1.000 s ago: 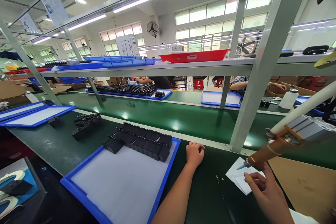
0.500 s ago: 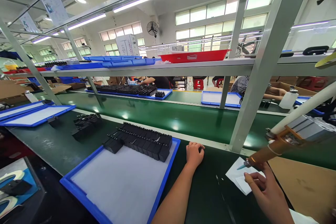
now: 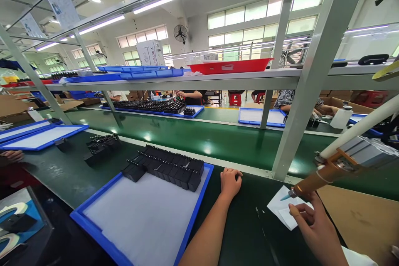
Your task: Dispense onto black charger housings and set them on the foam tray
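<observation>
My left hand [image 3: 230, 182] rests curled on the dark green bench, just right of a blue tray [image 3: 93, 228] lined with white foam. Rows of small black parts [image 3: 170, 167] fill the tray's far end. My right hand [image 3: 313, 224] lies on the bench at the lower right, fingers loosely bent, beside a white paper slip [image 3: 282, 211]. Right above that hand an amber dispenser nozzle [image 3: 311, 183] with a blue tip points down at the paper. Nothing shows in either hand.
A green conveyor belt [image 3: 218, 141] runs across behind the bench. Loose black parts [image 3: 99, 147] and more blue trays [image 3: 43, 136] lie to the left. A metal frame post [image 3: 299, 104] stands ahead. Co-workers' arms [image 3: 289, 99] work across the belt. A red tray [image 3: 233, 65] sits on the shelf.
Both my hands stay where they were. A person's hand has come into view at the far left edge, and the co-workers across the belt have shifted slightly.
</observation>
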The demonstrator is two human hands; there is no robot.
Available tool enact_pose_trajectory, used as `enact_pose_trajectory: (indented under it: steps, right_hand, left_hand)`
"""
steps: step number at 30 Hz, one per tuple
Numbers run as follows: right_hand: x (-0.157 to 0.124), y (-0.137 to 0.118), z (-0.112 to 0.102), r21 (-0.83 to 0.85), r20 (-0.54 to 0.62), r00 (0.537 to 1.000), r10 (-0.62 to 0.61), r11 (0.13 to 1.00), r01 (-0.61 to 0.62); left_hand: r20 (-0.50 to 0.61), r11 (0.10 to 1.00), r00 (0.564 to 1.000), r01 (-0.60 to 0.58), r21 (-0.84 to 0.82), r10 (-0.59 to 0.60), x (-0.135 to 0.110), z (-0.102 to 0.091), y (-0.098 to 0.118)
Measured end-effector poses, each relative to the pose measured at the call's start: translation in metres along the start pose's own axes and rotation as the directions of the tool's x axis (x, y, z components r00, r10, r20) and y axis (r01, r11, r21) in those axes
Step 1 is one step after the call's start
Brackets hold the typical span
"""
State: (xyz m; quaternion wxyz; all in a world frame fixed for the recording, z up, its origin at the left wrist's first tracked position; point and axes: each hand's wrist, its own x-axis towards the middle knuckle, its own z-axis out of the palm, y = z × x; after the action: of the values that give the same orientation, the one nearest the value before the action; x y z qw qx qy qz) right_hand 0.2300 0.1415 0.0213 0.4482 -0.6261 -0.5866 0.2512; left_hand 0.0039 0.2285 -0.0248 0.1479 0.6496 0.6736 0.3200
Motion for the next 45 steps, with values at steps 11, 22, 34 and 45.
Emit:
enact_pose_trajectory:
  steps: [11,22,34,45]
  right_hand:
    - [0.002,0.004,-0.001,0.007,0.024,1.000,-0.019,1.000,0.019]
    - [0.011,0.013,-0.002,-0.017,0.058,0.998,0.001,1.000,0.000]
    - [0.008,0.008,-0.004,0.016,0.074,0.997,-0.013,1.000,0.012]
    - [0.000,-0.003,-0.003,-0.001,0.039,0.999,-0.027,1.000,0.027]
  left_hand:
    - [-0.017,1.000,1.000,-0.007,-0.020,0.006,0.000,0.001,-0.001]
    - [0.012,1.000,1.000,0.012,0.014,-0.012,0.000,0.000,0.001]
    - [0.006,1.000,1.000,0.003,0.021,-0.003,0.000,0.001,0.001]
    - [0.004,1.000,1.000,0.005,0.021,-0.005,0.000,0.002,0.000]
